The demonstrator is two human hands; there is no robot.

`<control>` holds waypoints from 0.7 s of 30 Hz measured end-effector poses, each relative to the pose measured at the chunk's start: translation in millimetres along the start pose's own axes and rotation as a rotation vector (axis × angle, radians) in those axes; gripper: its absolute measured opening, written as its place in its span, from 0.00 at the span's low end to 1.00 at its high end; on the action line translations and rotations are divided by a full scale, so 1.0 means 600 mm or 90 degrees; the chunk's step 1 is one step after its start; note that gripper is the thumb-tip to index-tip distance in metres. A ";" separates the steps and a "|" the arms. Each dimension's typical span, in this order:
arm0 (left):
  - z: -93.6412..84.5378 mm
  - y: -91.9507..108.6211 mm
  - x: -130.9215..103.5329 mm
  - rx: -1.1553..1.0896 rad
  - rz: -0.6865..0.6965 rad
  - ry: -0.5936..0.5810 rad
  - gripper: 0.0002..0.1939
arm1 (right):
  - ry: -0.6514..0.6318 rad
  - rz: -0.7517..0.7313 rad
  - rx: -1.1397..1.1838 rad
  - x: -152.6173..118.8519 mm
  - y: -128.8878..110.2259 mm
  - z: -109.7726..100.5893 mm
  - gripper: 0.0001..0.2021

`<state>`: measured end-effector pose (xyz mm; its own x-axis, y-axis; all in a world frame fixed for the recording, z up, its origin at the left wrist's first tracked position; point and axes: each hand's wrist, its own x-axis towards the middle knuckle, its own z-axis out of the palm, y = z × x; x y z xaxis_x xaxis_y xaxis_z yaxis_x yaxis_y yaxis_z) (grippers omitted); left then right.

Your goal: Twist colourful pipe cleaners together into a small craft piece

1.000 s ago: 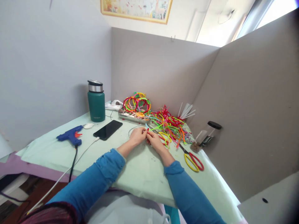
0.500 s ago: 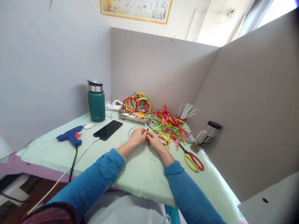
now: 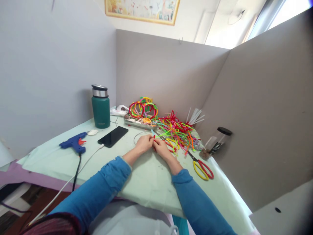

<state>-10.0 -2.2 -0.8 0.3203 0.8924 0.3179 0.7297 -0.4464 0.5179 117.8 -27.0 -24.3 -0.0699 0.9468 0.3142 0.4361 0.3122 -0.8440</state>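
Note:
My left hand [image 3: 144,143] and my right hand [image 3: 161,147] meet over the middle of the table, fingertips pinched together. Between them shows a small piece of red pipe cleaner [image 3: 154,137]; most of it is hidden by the fingers. A thin grey wire hoop [image 3: 136,137] curves out behind my left hand. Just past my fingertips is a light blue tip [image 3: 153,132]. A pair of scissors with red and yellow handles [image 3: 172,143] lies partly hidden behind my right hand. Beyond it spreads a tangled heap of coloured pipe cleaners [image 3: 178,129].
Left stand a green bottle [image 3: 100,111], a phone [image 3: 113,136] on a white cable and a blue glue gun [image 3: 73,142]. A metal tray [image 3: 139,125] holds coloured rings [image 3: 137,109]. More scissors [image 3: 202,169] and a clear jar [image 3: 217,142] are right. Grey partitions [image 3: 171,71] enclose the table.
Almost nothing differs. Both hands keep the same pinch at the same spot, and the view has shifted only very slightly.

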 end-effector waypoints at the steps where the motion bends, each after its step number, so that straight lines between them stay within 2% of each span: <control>1: 0.000 0.000 0.000 0.003 0.000 -0.005 0.17 | 0.003 -0.002 -0.015 -0.001 -0.001 0.000 0.10; 21: 0.000 -0.001 0.000 0.015 0.007 -0.012 0.17 | 0.003 -0.012 -0.075 -0.001 0.000 0.000 0.12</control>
<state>-10.7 -2.1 -1.1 0.3399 0.8887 0.3077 0.7402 -0.4546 0.4954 117.5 -27.3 -24.2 -0.0749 0.9401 0.3326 0.5368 0.3191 -0.7810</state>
